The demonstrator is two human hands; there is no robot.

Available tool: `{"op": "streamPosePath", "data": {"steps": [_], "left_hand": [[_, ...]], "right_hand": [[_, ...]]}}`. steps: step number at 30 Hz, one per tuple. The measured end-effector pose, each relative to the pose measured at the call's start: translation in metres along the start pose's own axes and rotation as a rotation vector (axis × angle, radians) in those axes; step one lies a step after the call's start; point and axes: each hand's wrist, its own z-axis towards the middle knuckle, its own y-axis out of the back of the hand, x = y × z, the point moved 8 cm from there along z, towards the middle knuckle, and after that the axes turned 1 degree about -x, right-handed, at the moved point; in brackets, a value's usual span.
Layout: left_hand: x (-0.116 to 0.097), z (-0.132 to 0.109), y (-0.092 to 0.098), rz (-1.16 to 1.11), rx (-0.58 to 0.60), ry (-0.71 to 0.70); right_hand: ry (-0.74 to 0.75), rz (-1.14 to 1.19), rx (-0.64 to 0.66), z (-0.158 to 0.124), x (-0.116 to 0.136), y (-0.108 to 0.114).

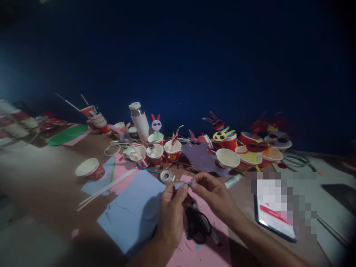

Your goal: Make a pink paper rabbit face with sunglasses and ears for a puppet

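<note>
Between my two hands is a small strip of bluish paper [181,184], pinched at both ends. My left hand [172,205] closes thumb against fingers on its left end. The fingertips of my right hand [210,191] grip its other end. Below the hands, black-handled scissors [198,224] lie on a pink sheet [215,244], their blades partly hidden by my left hand. A marker [215,237] rests beside the scissors. Left of my hands lies a large light-blue sheet [130,207] with a crease across it.
Paper cups [172,150] with cut-paper figures line the back of the table. A tape roll [166,176], white sticks [108,189], a tipped cup [90,168] and a purple sheet [198,155] lie ahead. A flask [139,124] stands behind; a phone [274,218] lies right.
</note>
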Motion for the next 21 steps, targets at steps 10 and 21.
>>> {"op": "streamPosePath", "data": {"steps": [10,21], "left_hand": [[0.008,-0.004,0.009,0.003,0.147,0.287],[0.0,-0.004,0.008,0.5,0.199,0.204]], "right_hand": [[-0.144,0.137,0.301,0.012,-0.002,0.014],[-0.024,-0.291,0.411,-0.002,0.011,0.001]]}}
